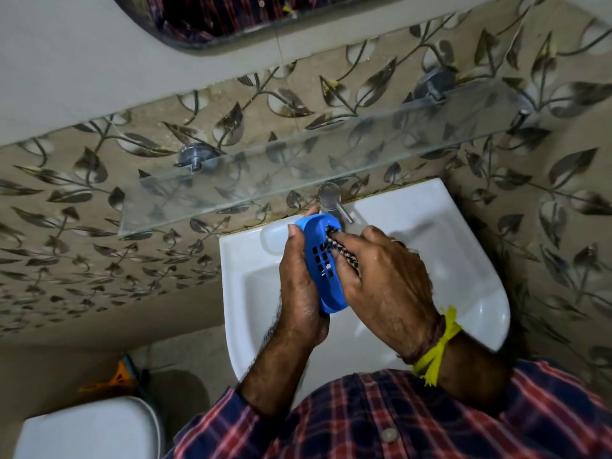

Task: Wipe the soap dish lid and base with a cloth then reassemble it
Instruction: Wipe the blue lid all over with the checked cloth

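My left hand (299,283) grips a blue oval soap dish part (323,263) with a grid of drain holes, held on edge over the white sink (463,260). My right hand (381,276) presses a dark patterned cloth (341,250) against the blue part's inner face; most of the cloth is hidden under my fingers. A pale translucent piece (275,238), apparently the other half of the dish, lies on the sink's back left ledge behind my left hand.
A chrome tap (331,202) stands at the back of the sink just beyond the blue part. A glass shelf (298,167) juts out from the leaf-patterned wall above it. A white toilet (89,429) sits at the lower left.
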Motion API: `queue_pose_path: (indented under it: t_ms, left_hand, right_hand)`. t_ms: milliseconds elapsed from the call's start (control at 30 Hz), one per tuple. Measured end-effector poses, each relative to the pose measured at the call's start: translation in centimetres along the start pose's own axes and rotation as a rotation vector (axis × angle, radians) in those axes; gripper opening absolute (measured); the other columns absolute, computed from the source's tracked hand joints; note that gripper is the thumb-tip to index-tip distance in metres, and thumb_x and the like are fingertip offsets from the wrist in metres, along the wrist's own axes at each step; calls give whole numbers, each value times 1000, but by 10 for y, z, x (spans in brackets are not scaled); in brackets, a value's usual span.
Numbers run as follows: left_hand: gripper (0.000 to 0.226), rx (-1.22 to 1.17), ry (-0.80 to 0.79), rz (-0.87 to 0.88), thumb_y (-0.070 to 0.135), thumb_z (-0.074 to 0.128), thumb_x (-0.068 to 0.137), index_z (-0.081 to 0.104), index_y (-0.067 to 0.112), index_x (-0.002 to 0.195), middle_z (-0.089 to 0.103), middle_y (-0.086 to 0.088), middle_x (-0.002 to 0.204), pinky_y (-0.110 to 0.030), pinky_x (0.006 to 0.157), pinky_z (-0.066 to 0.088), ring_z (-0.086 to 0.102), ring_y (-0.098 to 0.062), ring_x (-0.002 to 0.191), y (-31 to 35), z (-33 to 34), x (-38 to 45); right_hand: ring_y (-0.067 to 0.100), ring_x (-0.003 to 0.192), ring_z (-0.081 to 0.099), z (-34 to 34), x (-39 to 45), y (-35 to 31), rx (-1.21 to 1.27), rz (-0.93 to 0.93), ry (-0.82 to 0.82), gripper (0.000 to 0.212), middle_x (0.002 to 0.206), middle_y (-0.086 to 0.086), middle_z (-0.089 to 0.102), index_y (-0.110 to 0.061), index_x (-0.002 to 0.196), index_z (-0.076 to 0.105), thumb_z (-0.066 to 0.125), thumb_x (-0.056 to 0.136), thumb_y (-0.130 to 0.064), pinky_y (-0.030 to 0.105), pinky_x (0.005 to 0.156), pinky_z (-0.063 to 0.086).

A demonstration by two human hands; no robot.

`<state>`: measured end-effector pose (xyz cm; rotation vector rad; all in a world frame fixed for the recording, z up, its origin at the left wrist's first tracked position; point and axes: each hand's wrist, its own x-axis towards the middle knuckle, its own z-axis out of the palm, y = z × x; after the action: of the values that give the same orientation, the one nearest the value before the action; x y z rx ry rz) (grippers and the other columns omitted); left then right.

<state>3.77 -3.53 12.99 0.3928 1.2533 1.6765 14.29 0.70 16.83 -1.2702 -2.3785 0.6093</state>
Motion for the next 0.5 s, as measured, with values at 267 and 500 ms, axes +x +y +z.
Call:
queue_pose_path:
  t_ms: [267, 500]
  left_hand:
    - [54, 51, 23, 5, 67, 41, 93, 68, 36, 127, 74, -7, 115, -42, 85, 59, 72, -25, 102, 4, 2, -2]
    - [53, 122, 69, 73, 63, 43, 93, 65, 34, 131, 70, -8, 129, -58, 110, 45, 64, -30, 123, 7, 10, -2]
  right_hand:
    - [30, 88, 64, -2, 1, -1, -16, -12, 11, 34, 101, 2, 61, -30, 127, 63, 54, 94, -34, 43, 76, 55]
    - [32, 94, 64, -3, 6, -8, -126, -66, 55, 41, 111, 8, 62, -27, 136, 56, 52, 96, -34, 45, 78, 54]
